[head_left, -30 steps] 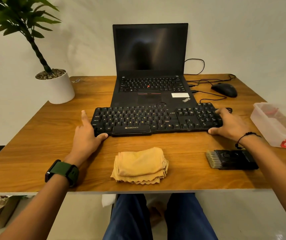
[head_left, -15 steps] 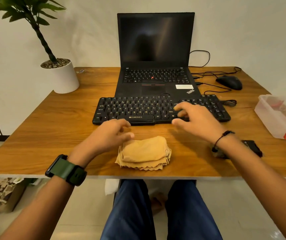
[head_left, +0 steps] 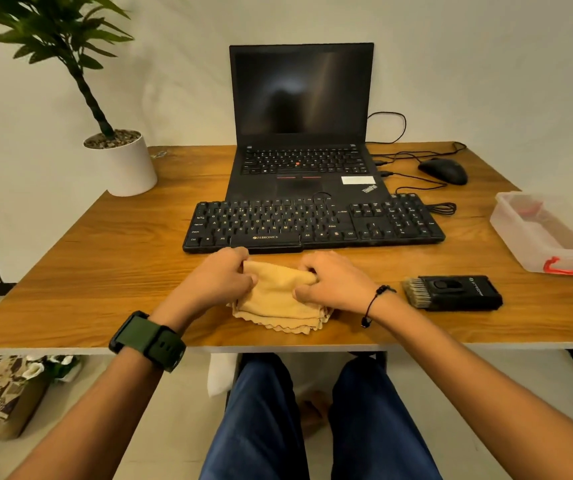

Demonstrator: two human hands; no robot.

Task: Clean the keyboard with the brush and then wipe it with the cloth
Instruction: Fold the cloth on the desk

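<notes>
Head view, both hands (head_left: 221,280) (head_left: 330,284) gripping folded cloth (head_left: 276,301), just before keyboard (head_left: 312,221)

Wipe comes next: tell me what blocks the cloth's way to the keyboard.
Nothing visible does. Both the left hand and right hand grip the cloth, and the keyboard lies just beyond it across bare table.

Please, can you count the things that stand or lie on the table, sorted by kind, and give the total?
Keyboard: 1
Laptop: 1
Mouse: 1
Cloth, gripped by the left hand and the right hand: 1
Brush: 1
Plastic box: 1
Potted plant: 1
Total: 7
</notes>
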